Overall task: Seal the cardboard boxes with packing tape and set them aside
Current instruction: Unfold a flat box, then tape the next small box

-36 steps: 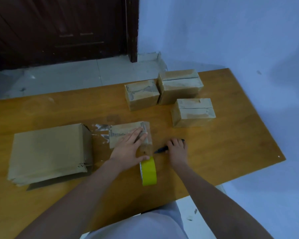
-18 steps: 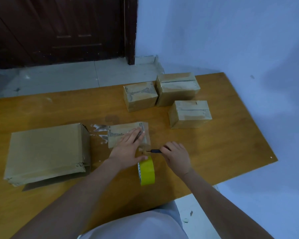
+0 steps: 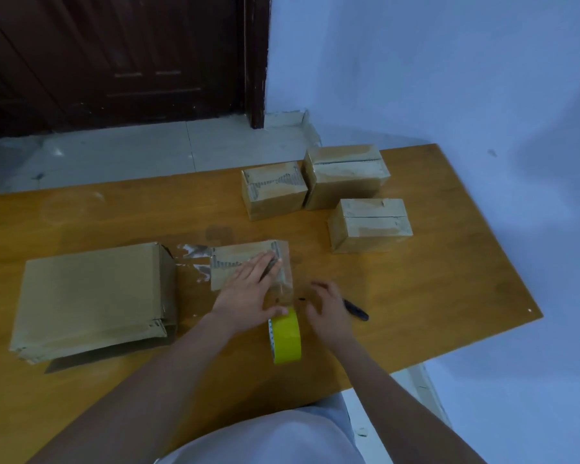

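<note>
No readable text. Small marks on tape roll (image 3: 284,336) rim edge, too blurred to read.

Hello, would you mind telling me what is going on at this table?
A person is taping a small cardboard box. The left hand presses flat on it, thumb against the yellow tape roll, while the right hand holds a black cutter at the stretched tape. Three taped boxes sit at the far right.

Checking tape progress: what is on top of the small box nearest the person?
The left hand lies flat on the small box, over clear tape running down to the yellow tape roll. The lid seam under the hand is hidden.
</note>
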`<state>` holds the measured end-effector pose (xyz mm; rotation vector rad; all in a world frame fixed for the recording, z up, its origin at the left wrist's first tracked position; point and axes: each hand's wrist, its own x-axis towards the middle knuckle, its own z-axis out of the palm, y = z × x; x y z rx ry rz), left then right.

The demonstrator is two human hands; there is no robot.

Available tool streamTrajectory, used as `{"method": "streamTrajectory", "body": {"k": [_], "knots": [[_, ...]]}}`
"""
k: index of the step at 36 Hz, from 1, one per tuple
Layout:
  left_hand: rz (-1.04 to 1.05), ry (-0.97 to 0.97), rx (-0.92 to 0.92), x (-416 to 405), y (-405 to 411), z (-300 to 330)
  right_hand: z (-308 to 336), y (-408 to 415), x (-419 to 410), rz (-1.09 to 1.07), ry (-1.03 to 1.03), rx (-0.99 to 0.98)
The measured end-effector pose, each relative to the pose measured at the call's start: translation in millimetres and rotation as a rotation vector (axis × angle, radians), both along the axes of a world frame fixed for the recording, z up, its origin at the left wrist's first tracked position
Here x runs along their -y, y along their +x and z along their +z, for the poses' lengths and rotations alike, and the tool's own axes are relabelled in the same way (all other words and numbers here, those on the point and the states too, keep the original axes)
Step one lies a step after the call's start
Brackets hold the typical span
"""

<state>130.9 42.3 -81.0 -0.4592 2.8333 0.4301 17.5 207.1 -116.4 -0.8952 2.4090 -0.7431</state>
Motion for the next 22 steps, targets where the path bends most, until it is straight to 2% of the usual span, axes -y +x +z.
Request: {"method": "streamTrajectory", "body": {"k": [2, 3, 6, 14, 22], "knots": [[0.004, -0.001, -0.003, -0.1, 0.6, -0.3, 10.4, 12.6, 11.2, -0.05, -0.108, 0.404], [0.006, 0.001, -0.002, -0.7, 1.3, 0.0, 12.5, 17.3, 15.0, -0.086, -0.145, 0.546], [-0.001, -0.011, 0.0, -1.5, 2.3, -0.8, 14.8, 24.4, 18.6, -0.182, -0.209, 0.767], [0.11, 0.059, -0.098, -6.4, -0.5, -3.9, 17.2, 26.6, 12.0, -0.208, -0.211, 0.772], [0.153, -0.059, -0.256, -7.4, -8.3, -19.2, 20.4, 38.9, -5.9, -0.248, -0.193, 0.719]]}}
